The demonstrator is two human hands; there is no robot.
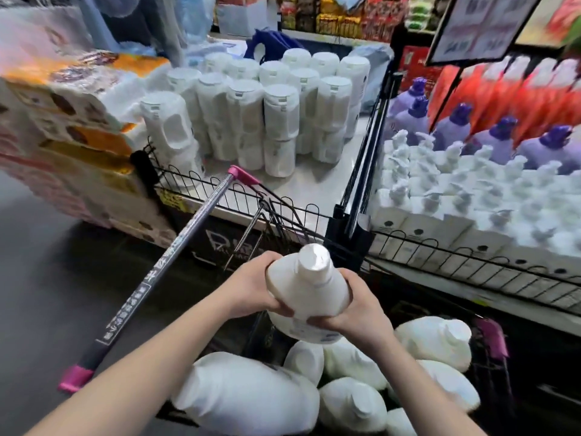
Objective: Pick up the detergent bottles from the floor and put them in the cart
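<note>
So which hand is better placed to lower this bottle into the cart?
Probably right: the right hand cups the bottle from beneath, over the cart's bottle pile; the left hand only steadies its side.

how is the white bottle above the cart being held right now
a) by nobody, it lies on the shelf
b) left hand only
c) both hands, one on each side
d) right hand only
c: the left hand and the right hand clasp opposite sides of the white bottle, its cap up, over the other bottles lying in the cart.
</note>
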